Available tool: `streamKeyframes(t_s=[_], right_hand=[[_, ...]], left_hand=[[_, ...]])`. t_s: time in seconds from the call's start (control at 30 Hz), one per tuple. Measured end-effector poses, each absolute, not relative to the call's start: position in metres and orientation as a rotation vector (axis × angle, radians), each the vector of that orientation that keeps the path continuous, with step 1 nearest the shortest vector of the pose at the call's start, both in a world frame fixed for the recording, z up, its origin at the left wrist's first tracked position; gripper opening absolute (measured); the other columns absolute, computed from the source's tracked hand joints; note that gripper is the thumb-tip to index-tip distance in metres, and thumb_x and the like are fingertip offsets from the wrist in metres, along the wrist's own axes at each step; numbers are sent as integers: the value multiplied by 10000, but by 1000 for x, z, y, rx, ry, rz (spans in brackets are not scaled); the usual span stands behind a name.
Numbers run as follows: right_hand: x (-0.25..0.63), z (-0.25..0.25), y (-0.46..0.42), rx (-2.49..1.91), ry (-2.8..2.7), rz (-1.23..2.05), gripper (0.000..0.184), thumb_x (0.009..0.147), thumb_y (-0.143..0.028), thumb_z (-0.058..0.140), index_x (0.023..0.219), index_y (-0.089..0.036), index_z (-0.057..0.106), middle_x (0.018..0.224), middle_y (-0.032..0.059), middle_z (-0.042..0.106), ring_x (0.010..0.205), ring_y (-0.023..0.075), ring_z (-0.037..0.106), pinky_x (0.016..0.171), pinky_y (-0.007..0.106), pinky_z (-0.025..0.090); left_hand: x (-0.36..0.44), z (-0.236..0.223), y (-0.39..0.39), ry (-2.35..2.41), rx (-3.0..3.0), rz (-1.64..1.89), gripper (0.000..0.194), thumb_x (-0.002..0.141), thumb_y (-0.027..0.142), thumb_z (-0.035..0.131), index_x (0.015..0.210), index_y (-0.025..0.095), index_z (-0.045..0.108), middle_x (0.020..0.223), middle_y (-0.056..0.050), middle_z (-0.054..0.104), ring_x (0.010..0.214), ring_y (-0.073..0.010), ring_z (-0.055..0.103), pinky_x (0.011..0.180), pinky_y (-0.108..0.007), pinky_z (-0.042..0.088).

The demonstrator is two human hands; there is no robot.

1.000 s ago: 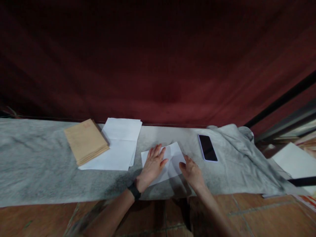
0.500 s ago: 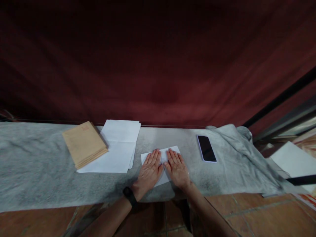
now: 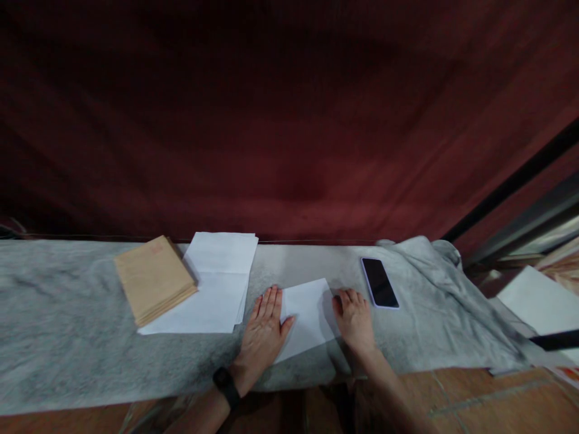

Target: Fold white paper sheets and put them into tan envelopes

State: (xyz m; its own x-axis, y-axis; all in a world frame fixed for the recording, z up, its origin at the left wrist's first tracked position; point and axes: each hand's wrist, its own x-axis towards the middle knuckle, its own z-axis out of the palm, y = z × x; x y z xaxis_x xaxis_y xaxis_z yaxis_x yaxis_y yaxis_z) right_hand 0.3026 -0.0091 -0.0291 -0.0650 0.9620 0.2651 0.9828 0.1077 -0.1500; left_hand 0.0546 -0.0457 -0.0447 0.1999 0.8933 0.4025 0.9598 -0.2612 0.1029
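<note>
- Dark red fabric curtain (image 3: 289, 150): fills the frame's upper half.
- Long, grey cloth-covered tabletop (image 3: 67, 349): spans the lower half, its covering bunched at the right; that soft surface could give under pressure and let paper dent or wrinkle.
- Stack of plain white paper sheets (image 3: 221, 259): left of centre, edges unsquared; a brush from the left hand could spread it.
- Pile of flat brown paper packets (image 3: 154, 277): at left, overlapping the white stack; tugging the sheets beneath could make it slide.
- Small white rectangular paper (image 3: 307, 319): lies aslant at lower centre, between the hands; uneven pressure might skew or crease it.
- Left hand (image 3: 263, 334): palm down on that paper's left side, fingers straight and together, grasping nothing.
- Right hand (image 3: 355, 319): at its right edge, fingers curled; whether they pinch it, I cannot tell.
- Dark-screened phone with lilac edging (image 3: 380, 283): right of centre, near the right hand; a sideways sweep could knock it.
- Black wristband (image 3: 226, 387): lower centre, on the left wrist.
</note>
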Motion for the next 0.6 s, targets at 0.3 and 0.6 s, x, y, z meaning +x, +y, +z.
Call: streamKeyframes(t_s=[0.3, 0.6], right_hand=[[306, -26, -9, -1878, -1879, 283, 161, 894, -313, 567, 1008, -209, 614, 859, 62, 730, 770, 217, 702, 691, 294, 474], [315, 5, 9, -1554, -1306, 1071, 313, 708, -514, 676, 605, -233, 583, 542, -35, 556, 526, 149, 521, 506, 267, 361]], left_hand=[[57, -42, -46, -1849, -2332, -598, 692, 973, 520, 431, 1512, 89, 375, 1540, -191, 425, 1446, -311, 380, 1188, -498, 324], [59, -29, -42, -1935, -2410, -682, 682, 989, 489, 433, 1538, 103, 315, 1585, -203, 344, 1479, -338, 304, 1187, -538, 309]])
